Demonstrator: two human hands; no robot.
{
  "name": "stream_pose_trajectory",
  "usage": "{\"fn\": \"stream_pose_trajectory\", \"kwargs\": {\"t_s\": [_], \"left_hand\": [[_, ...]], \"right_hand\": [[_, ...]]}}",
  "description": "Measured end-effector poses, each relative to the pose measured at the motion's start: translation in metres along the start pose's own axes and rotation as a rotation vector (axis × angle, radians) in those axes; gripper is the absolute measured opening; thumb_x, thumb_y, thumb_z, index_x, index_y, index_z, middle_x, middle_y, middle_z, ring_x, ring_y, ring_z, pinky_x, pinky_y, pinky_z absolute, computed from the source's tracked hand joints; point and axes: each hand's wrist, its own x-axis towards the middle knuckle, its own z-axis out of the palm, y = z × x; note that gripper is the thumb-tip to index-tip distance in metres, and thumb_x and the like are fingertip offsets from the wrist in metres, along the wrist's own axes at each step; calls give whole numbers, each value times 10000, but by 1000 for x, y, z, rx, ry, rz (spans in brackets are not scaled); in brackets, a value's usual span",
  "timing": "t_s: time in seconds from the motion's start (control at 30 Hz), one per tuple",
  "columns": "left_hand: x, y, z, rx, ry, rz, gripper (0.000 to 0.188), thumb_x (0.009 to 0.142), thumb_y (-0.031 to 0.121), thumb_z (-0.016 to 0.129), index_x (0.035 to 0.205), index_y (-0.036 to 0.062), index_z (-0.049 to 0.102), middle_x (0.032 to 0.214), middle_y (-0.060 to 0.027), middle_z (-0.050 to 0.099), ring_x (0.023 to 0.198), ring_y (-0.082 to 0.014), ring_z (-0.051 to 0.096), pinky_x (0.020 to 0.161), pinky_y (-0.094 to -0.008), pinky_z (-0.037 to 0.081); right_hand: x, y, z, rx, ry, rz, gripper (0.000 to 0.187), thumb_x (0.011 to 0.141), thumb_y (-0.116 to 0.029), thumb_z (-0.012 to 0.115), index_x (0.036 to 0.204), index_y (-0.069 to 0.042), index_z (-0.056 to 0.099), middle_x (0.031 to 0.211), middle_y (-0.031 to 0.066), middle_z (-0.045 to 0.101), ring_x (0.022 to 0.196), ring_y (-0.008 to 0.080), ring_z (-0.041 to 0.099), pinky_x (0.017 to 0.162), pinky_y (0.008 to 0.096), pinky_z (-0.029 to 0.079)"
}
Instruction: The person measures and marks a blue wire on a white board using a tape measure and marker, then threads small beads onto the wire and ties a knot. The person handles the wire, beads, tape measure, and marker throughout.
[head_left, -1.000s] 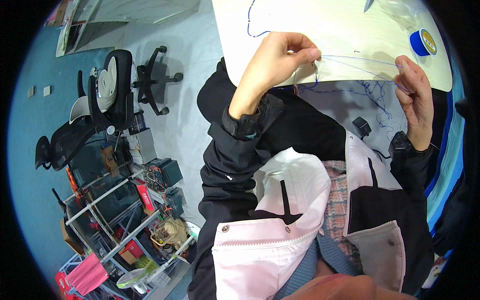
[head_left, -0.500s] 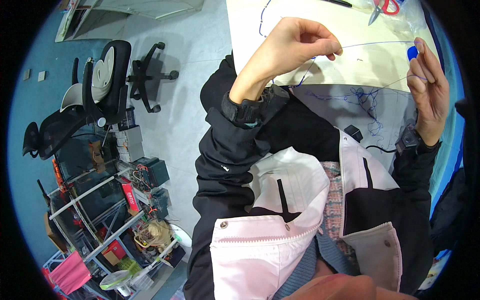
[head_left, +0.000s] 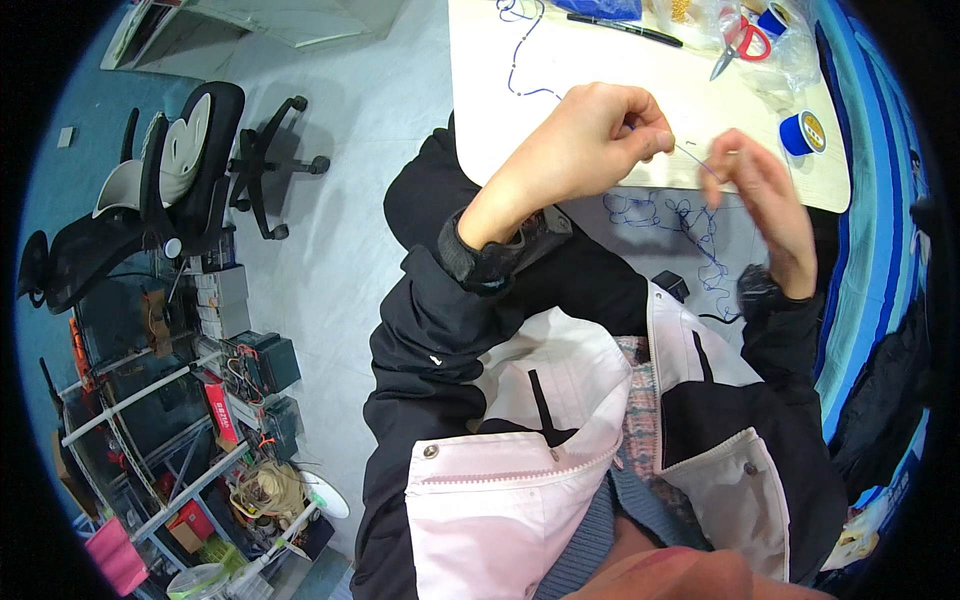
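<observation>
My left hand (head_left: 605, 140) is above the near edge of the pale table (head_left: 560, 60), its thumb and fingertips pinched on a thin blue cord (head_left: 692, 157). A short stretch of this cord spans to my right hand (head_left: 760, 195), whose bent fingers close on it, slightly blurred. On the left, a strand with small beads (head_left: 514, 68) lies on the tabletop and runs toward my left hand. Loose blue cord hangs in a tangle (head_left: 690, 218) below the table edge. A blue spool (head_left: 802, 133) stands right of my right hand, touched by neither hand.
Red-handled scissors (head_left: 742, 45), a black pen (head_left: 625, 30) and clear plastic bags (head_left: 795, 50) lie farther back on the table. A second blue spool (head_left: 773, 18) is beside the scissors. An office chair (head_left: 180, 190) and a cluttered rack (head_left: 200, 440) are at left.
My right hand has come left, close to my left hand, shortening the cord between them and uncovering the spool. The view has shifted, showing more of the table's far side.
</observation>
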Motion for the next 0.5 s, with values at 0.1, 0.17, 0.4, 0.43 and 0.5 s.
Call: {"fn": "stream_pose_trajectory", "kwargs": {"t_s": [0.1,0.17,0.4,0.43,0.5], "left_hand": [[-1,4,3,81,4,-15,124,910,114,633,942,-5,654,778,-26,629,696,-79,564,644,-205,466],[-3,5,4,135,30,-2,120,901,109,636,927,-6,656,753,-26,628,676,-82,563,637,-211,467],[-2,3,9,162,42,5,135,897,119,630,890,-11,669,700,-26,626,636,-91,558,607,-227,459],[-1,2,10,147,28,-8,141,899,126,629,894,-9,671,701,-27,626,636,-92,558,606,-225,456],[-1,0,10,133,5,-30,154,904,142,625,901,-5,674,703,-27,627,636,-92,558,604,-221,452]], "right_hand": [[10,4,28,206,53,35,323,1022,-359,427,1039,-60,549,762,-6,540,666,70,489,658,227,426],[12,-2,35,417,-17,115,314,1015,-346,456,1034,-52,565,760,-15,527,645,53,449,613,207,383],[9,-10,49,-242,292,18,219,963,-210,555,933,-10,638,675,-70,487,617,8,374,545,178,279],[8,-10,49,-229,284,17,213,958,-200,556,926,-7,640,671,-70,489,610,8,372,544,179,279],[5,-11,49,-212,293,47,201,950,-179,560,911,-2,646,663,-70,493,596,6,369,543,179,280]]}}
